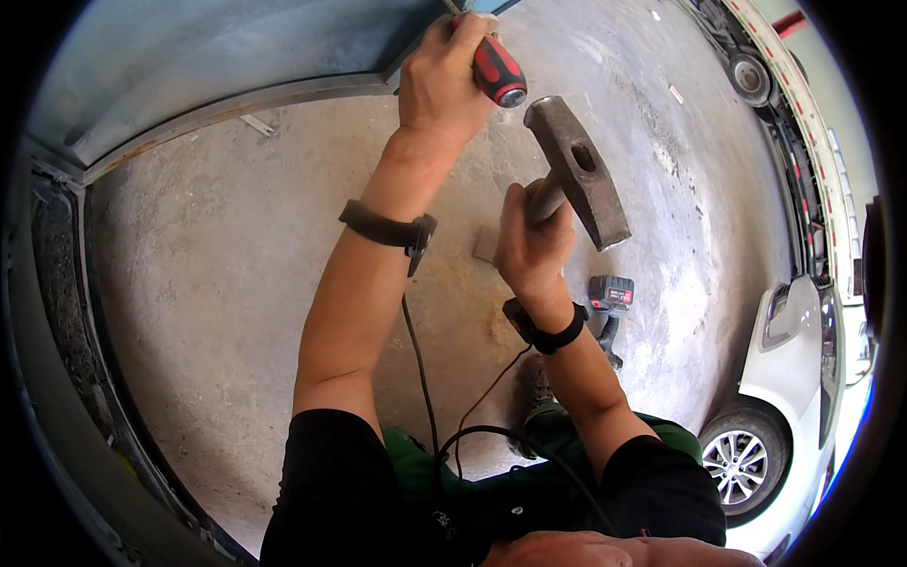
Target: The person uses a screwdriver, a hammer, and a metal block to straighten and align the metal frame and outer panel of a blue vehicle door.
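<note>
At the top middle, my left hand (436, 85) is closed around a screwdriver (498, 72) with a red and black handle. The handle's butt end points toward me, and its shaft is mostly hidden behind my fingers at the edge of a blue-grey metal panel (255, 42). Whether the tip touches the panel cannot be seen. Lower and to the right, my right hand (534, 244) grips the handle of a hammer (573, 168). Its heavy, worn steel head is raised just below and right of the screwdriver's butt, apart from it.
On the concrete floor (217, 255), a cordless power tool (611, 295) lies beside my right forearm. A small brown block (486, 243) is near my right hand. Thin black cables (420, 369) hang between my arms. A white car (794, 369) and a truck (784, 123) stand at the right.
</note>
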`<action>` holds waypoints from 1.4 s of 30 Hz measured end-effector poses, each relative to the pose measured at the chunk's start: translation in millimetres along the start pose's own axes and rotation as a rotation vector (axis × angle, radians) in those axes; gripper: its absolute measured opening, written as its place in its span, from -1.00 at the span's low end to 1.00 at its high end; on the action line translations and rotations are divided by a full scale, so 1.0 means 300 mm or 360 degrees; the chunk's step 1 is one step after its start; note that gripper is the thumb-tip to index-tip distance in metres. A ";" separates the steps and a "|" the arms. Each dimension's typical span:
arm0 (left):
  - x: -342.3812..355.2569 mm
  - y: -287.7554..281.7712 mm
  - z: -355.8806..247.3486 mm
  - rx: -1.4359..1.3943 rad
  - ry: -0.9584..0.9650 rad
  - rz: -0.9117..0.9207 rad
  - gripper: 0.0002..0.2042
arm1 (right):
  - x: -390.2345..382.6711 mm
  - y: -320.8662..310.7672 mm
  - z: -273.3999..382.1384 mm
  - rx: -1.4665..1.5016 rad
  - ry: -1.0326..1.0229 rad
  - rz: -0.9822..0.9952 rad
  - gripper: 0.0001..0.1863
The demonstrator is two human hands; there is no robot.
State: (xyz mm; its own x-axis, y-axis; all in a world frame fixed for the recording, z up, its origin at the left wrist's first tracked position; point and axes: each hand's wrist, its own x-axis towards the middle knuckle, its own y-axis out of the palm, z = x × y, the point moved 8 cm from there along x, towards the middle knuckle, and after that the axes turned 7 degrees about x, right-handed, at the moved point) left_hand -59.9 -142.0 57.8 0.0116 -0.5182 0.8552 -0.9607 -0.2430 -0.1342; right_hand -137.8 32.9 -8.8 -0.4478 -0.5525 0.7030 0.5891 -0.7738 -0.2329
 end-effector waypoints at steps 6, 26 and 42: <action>0.001 -0.002 -0.009 0.0020 0.0013 0.0021 -0.84 | -0.002 0.006 0.003 0.0024 -0.0025 0.0002 -0.85; 0.019 -0.038 -0.055 0.0006 0.0095 0.0005 -0.80 | 0.014 0.015 0.063 0.0096 -0.0164 0.0048 -0.82; 0.025 -0.050 -0.066 0.0015 0.0172 -0.0034 -0.77 | 0.011 0.028 0.068 0.0148 -0.0143 0.0084 -0.82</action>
State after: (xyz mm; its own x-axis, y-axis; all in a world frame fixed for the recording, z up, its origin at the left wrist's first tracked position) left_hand -50.8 -125.9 76.3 0.0016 -0.4213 0.9069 -0.9579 -0.2610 -0.1195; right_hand -120.6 30.9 5.1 -0.3549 -0.5583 0.7499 0.6719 -0.7100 -0.2107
